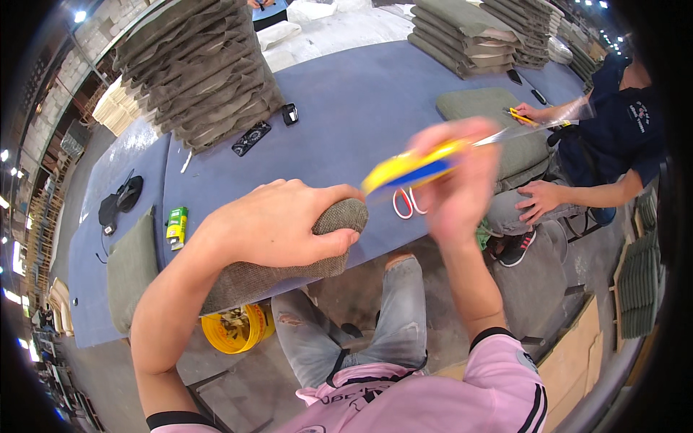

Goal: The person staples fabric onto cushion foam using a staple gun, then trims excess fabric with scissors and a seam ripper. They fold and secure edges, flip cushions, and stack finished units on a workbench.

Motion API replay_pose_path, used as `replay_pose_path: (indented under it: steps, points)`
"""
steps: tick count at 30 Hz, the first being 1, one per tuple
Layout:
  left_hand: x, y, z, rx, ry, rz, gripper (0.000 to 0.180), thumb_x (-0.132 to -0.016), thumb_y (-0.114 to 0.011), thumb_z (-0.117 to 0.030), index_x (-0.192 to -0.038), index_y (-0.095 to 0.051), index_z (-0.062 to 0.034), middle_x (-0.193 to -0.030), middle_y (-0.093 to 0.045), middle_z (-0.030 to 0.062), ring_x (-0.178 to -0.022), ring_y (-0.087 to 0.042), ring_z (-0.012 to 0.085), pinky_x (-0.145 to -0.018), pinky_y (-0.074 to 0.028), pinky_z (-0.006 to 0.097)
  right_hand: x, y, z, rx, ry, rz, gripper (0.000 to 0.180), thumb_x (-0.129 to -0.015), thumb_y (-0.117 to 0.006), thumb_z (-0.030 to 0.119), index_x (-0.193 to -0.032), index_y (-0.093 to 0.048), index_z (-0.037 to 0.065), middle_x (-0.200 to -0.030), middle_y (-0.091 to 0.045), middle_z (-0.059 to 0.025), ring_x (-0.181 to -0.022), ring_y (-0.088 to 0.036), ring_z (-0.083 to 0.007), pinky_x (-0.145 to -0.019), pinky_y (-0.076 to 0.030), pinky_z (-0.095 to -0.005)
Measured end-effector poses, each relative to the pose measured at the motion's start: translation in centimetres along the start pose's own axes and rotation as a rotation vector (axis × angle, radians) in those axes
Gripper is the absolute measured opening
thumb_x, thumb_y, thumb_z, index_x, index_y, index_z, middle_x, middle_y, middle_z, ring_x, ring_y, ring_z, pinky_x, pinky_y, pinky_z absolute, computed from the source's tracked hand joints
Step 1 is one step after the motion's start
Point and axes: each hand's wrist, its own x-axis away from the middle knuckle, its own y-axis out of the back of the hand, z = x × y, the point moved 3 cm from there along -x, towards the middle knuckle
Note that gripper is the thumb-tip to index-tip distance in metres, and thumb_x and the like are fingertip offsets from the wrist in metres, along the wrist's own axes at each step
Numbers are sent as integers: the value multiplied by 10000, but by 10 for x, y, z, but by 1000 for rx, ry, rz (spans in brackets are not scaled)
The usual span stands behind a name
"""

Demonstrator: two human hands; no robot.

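I am pinning the grey-brown cushion (289, 267) on the blue table (346, 108) edge, left hand (278, 224) fingers clamped over its end; right hand (455, 177) is pinching blurred yellow-handled scissors (419, 167). I judge steadying beats speed.

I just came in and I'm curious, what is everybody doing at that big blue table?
A person presses the left hand down on a grey-brown cushion at the edge of the blue table. The right hand holds a blurry yellow and blue tool above it. Across the table, a co-worker sits with a green cushion and a small yellow tool. Stacks of cushions wait on the table.
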Motion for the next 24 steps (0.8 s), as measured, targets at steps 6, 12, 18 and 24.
replay_pose_path:
  steps: [6, 12, 18, 24]
  points:
    - [0, -7, 13, 13, -123, -96, 526, -983, -640, -415, -1400, -621, -97, -886, -768, 221, -871, -743, 451, -835, -581, 518, -20, 10, 33, 23, 310, 8, 216, -1174, -443, 281, -1300, -389, 115, -1022, -723, -225, -557, -575, -136, -467, -498, -245]
    - [-2, -3, 15, 0, -97, -65, 557, -973, -630, -435, -1400, -617, -78, -901, -772, 227, -877, -741, 461, -847, -589, 515, -21, -21, 31, 343, 241, 345, 205, -1181, -440, 312, -1229, -399, 117, -1017, -729, -193, -568, -511, -82, -467, -399, -223]
    - [2, 8, 9, -45, -48, -49, 559, -1000, -618, -472, -1412, -628, -93, -890, -756, 266, -880, -732, 482, -855, -580, 544, -22, -34, 21, 460, 369, 573, 179, -1165, -484, 235, -1236, -420, 84, -984, -730, -159, -536, -475, -49, -463, -373, -192]
    - [0, 1, 14, -11, -104, -60, 569, -1008, -612, -475, -1428, -615, -91, -886, -740, 290, -892, -726, 488, -858, -568, 565, -50, -48, 63, 295, 202, 576, 223, -1152, -520, 221, -1288, -457, 55, -955, -709, -118, -792, -687, -179, -711, -557, -307]
